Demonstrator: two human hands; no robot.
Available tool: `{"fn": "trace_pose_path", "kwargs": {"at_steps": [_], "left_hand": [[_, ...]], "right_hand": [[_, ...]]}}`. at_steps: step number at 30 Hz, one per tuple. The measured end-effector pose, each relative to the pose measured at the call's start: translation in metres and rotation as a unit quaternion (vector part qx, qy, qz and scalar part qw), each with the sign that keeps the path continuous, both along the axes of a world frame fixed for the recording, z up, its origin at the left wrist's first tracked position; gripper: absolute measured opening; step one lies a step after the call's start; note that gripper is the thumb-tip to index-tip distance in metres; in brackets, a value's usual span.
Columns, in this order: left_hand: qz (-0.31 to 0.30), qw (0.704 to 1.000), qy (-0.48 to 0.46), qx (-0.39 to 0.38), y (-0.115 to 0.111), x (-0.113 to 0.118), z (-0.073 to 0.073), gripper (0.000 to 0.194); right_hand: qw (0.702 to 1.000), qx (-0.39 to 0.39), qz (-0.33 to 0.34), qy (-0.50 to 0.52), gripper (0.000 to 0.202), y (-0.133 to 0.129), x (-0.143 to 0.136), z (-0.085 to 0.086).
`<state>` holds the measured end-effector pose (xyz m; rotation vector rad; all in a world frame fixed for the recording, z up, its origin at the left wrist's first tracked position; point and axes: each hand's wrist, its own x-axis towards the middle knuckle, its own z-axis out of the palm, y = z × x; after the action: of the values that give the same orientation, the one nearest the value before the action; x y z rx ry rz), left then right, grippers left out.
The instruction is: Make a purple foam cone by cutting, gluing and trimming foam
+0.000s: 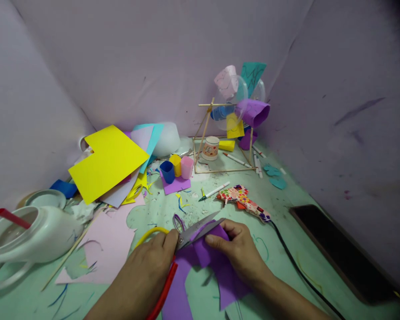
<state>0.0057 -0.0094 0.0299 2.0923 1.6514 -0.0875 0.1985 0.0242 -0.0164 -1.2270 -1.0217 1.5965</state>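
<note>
While pinching purple foam sheet between thumb and fingers of right hand, gripping red-and-yellow-handled scissors near the pivot with left hand closed around them. Holding blades parted, astride the sheet's upper edge, over green tabletop. Noted: floral-patterned glue gun and green-tipped marker, lying beyond right hand.
</note>
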Motion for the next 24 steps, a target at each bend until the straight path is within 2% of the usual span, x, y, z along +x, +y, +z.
{"fn": "trace_pose_path", "kwargs": {"at_steps": [6, 13, 16, 18, 21, 24], "left_hand": [[-0.018, 1.0, 0.008, -0.008, 0.001, -0.002, 0.004, 0.035], [-0.022, 1.0, -0.013, -0.012, 0.002, -0.004, 0.001, 0.028], [-0.013, 0.999, -0.037, -0.02, 0.005, -0.006, 0.001, 0.024], [0.02, 0.999, -0.046, -0.004, 0.01, -0.013, 0.002, 0.025], [0.097, 0.993, 0.063, 0.026, 0.022, -0.03, 0.006, 0.027], [0.106, 0.98, 0.171, 0.017, 0.032, -0.053, 0.008, 0.027]], "right_hand": [[1.0, -0.003, 0.001, 0.011, 0.023, 0.001, -0.001, 0.002], [0.999, -0.02, 0.008, 0.04, 0.025, 0.002, -0.001, -0.005], [0.997, -0.039, 0.018, 0.069, 0.026, 0.002, 0.0, -0.009], [0.994, -0.054, 0.024, 0.091, 0.027, 0.002, 0.0, -0.01], [0.99, -0.067, 0.034, 0.124, 0.028, 0.001, 0.0, -0.01], [0.986, -0.07, 0.043, 0.147, 0.03, 0.001, -0.001, -0.005]]}}
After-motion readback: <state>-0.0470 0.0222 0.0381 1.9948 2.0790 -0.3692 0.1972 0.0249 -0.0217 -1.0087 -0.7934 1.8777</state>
